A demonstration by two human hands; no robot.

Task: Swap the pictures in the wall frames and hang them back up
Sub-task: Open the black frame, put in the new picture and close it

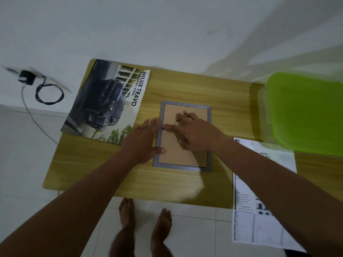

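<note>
On the table [185,86], the frame [182,167] lies face down dead centre, brown backing board [176,154] up. Its long axis runs away from me, top end leaning slightly right. The hanger loop [184,112] sits near the far short end.

What matters is the left long rail. A small dark clip [163,128] sits about halfway along it, right between my two hands. The right hand [194,134] reaches across the board from the right, with its index finger stretched out and the tip on or just beside that clip. The other fingers are spread over the board up toward the loop. That grip is apart and holds nothing that I can see; motion blur hides the finer detail.

The left hand [143,140] lies flat just outside the same rail, fingers straight along it and thumb pressing the rail lower down. That grip is apart too, bracing rather than holding.

My read: we're at the step of freeing the backing, and the picture swap is not yet done. The right hand is nearer the clip, so it should work the clip inward off the rail while the left stops the frame sliding left.

The car brochure [109,102] is just left of the frame, the spec sheet [246,225] to the right, and the green lid [306,112] at far right.
</note>
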